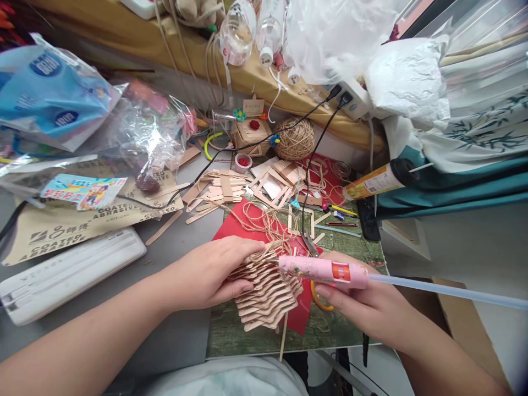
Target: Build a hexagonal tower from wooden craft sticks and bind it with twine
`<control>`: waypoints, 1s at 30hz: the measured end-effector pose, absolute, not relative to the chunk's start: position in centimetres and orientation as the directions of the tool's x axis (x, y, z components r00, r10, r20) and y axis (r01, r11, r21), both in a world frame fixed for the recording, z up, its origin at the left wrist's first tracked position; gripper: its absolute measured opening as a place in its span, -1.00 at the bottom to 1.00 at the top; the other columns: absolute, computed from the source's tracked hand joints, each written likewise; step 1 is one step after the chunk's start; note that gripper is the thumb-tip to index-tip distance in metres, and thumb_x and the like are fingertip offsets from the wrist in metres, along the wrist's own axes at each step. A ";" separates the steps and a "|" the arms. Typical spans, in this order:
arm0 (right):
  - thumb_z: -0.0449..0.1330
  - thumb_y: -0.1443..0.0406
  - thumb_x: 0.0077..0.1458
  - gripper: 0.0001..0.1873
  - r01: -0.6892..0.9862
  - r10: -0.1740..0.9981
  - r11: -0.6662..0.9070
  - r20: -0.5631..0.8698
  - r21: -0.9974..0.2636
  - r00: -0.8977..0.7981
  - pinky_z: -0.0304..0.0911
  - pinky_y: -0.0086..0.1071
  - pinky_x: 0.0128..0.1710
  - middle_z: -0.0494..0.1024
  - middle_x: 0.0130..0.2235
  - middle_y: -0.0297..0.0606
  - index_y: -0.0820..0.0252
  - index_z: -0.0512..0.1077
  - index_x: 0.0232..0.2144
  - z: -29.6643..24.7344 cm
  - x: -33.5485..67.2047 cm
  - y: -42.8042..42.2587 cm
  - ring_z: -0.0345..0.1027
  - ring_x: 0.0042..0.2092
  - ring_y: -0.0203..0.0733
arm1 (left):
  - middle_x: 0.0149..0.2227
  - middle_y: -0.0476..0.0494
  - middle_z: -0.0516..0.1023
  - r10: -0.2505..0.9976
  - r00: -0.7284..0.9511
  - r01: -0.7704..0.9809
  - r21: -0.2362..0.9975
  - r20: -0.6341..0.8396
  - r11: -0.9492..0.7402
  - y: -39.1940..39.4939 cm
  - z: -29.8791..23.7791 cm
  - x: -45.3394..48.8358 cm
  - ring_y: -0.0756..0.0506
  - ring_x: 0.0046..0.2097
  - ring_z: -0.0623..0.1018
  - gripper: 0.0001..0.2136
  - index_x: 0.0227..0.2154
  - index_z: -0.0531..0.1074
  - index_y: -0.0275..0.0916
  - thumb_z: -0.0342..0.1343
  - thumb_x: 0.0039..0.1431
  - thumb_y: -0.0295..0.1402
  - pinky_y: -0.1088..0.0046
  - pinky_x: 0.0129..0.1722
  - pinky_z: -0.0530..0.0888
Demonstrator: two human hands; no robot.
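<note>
My left hand [212,272] grips the left side of a layered piece built from wooden craft sticks [266,294], fingers curled over its edge. My right hand [363,305] holds a pink hot glue gun [325,270] with its nozzle pointing left at the top of the stick piece, where jute twine [268,223] trails off. A clear glue stick [445,290] juts out of the gun's back to the right. The piece rests over red paper [237,225] on a green mat [330,330].
Loose craft sticks [218,192] and small stick frames [276,184] lie beyond. A twine ball [295,140], a small wooden house [249,135], a white keyboard [66,272], sandpaper sheets [61,225], plastic bags [53,93], a glue tube [377,181] and black cables [317,143] crowd the desk.
</note>
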State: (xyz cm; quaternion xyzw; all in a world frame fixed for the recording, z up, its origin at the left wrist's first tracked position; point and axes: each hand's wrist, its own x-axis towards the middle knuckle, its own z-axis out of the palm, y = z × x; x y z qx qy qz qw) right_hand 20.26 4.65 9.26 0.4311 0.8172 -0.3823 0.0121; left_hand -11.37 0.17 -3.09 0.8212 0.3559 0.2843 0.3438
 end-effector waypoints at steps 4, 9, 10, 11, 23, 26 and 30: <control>0.22 0.20 0.39 -0.79 0.645 0.699 0.335 -0.277 -0.687 -0.659 0.51 -0.30 -0.05 0.64 -0.07 -0.21 0.01 0.58 0.00 9.1 21.0 4.7 0.55 -0.06 -0.08 | 0.33 -0.34 0.47 0.785 0.580 0.395 0.769 0.216 -0.503 0.2 -3.0 -11.4 -0.29 0.28 0.55 -0.43 0.41 0.13 -0.11 0.13 0.45 -0.15 0.14 0.23 0.53; 0.27 0.21 0.35 -0.70 0.570 0.815 0.208 -0.182 -0.795 -0.550 0.57 -0.19 0.04 0.66 0.10 -0.13 0.03 0.60 0.09 7.4 24.2 5.3 0.60 0.05 0.03 | 0.33 -0.32 0.47 0.778 0.586 0.387 0.766 0.226 -0.513 0.3 -2.9 -11.3 -0.27 0.28 0.54 -0.43 0.42 0.11 -0.10 0.13 0.46 -0.17 0.16 0.24 0.52; 0.28 0.21 0.34 -0.66 0.571 0.848 0.172 -0.174 -0.803 -0.501 0.54 -0.12 0.14 0.61 0.20 -0.12 0.02 0.59 0.13 6.8 25.1 5.5 0.56 0.15 0.08 | 0.33 -0.32 0.47 0.777 0.587 0.385 0.766 0.228 -0.515 0.3 -2.9 -11.3 -0.26 0.29 0.53 -0.43 0.41 0.11 -0.10 0.13 0.46 -0.16 0.17 0.24 0.51; 0.29 0.20 0.33 -0.63 0.568 0.874 0.147 -0.162 -0.810 -0.458 0.49 -0.06 0.22 0.57 0.26 -0.12 0.01 0.59 0.15 6.3 25.9 5.8 0.51 0.23 0.11 | 0.33 -0.32 0.46 0.777 0.586 0.385 0.766 0.229 -0.515 0.3 -2.9 -11.4 -0.26 0.29 0.53 -0.43 0.41 0.11 -0.10 0.13 0.46 -0.16 0.17 0.24 0.51; 0.37 0.08 0.18 -0.44 0.687 0.990 -0.124 -0.133 -0.716 0.040 0.57 -0.28 -0.17 0.67 0.14 -0.04 0.14 0.58 0.18 -0.1 36.7 6.6 0.62 -0.04 0.00 | 0.33 -0.30 0.45 0.791 0.587 0.438 0.755 0.171 -0.488 0.1 -3.4 -11.6 -0.25 0.28 0.53 -0.41 0.43 0.08 -0.07 0.13 0.46 -0.18 0.20 0.23 0.50; 0.38 0.05 0.09 -0.45 0.718 0.972 -0.226 -0.100 -0.658 0.213 0.47 -0.33 -0.40 0.74 -0.16 -0.10 0.22 0.65 0.06 -1.8 38.8 6.4 0.51 -0.40 -0.16 | 0.29 -0.25 0.49 0.795 0.585 0.457 0.745 0.161 -0.487 0.2 -3.4 -11.7 -0.22 0.24 0.55 -0.42 0.43 0.07 -0.04 0.12 0.46 -0.20 0.25 0.20 0.51; 0.38 0.05 0.02 -0.49 0.723 0.969 -0.231 -0.092 -0.650 0.227 0.40 -0.32 -0.45 0.65 -0.43 -0.21 0.26 0.67 -0.07 -3.1 39.6 6.6 0.44 -0.47 -0.15 | 0.31 -0.22 0.47 0.790 0.595 0.471 0.733 0.145 -0.490 0.2 -3.3 -11.6 -0.22 0.26 0.53 -0.42 0.44 0.06 -0.02 0.11 0.46 -0.21 0.27 0.22 0.49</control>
